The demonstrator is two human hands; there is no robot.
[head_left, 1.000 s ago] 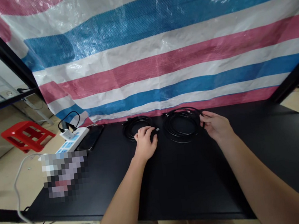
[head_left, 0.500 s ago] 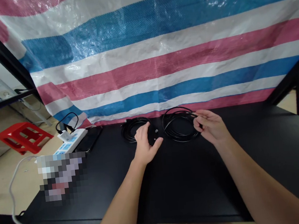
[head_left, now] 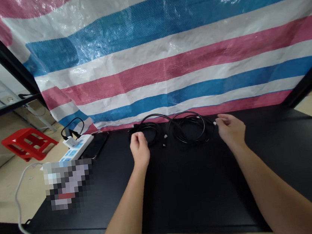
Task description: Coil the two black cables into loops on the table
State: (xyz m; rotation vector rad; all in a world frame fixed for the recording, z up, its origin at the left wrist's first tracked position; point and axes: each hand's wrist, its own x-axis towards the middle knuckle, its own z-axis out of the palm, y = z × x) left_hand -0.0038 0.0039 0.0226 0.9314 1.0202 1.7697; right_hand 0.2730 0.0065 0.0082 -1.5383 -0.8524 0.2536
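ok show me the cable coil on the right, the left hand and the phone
Cable coil on the right [head_left: 179,137], head view: front left strands
Left hand [head_left: 140,150], head view: its middle
Phone [head_left: 95,145], head view: dark screen

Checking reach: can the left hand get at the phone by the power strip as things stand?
Probably yes. Black tabletop spans the gap from left hand to phone; the power strip sits on the phone's far side. The hand looks curled, though; whether it holds a cable can't be seen.
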